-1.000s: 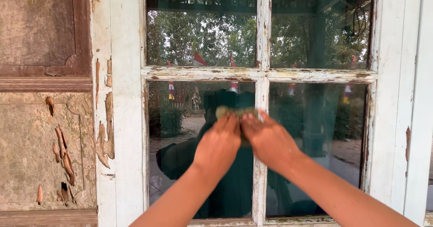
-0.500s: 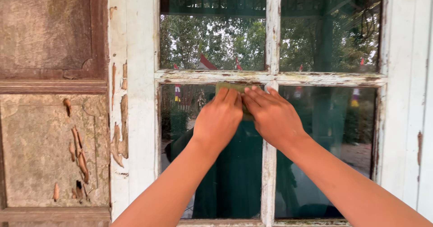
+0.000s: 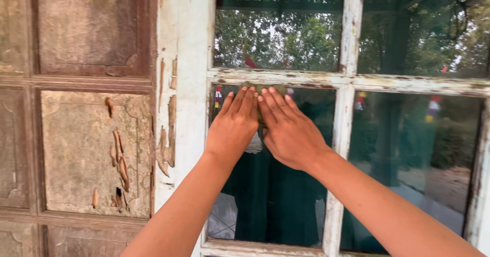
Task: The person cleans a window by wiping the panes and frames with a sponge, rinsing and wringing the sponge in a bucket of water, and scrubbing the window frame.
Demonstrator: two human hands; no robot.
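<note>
Left hand (image 3: 234, 126) and right hand (image 3: 288, 129), fingers flat, press sponge (image 3: 256, 90) at pane (image 3: 270, 195) top; lower glass looks unwiped.

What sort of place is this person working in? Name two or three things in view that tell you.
Probably the outside of an old house or porch. A white window frame with worn, peeling paint holds glass panes that reflect trees, and beside it stands a weathered brown wooden door. Both hands, left hand and right hand, press on the lower pane.

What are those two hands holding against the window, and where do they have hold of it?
Both the left hand and right hand press flat on a greenish pad, almost wholly covered, against the glass pane just below the crossbar; only its upper edge shows.
</note>
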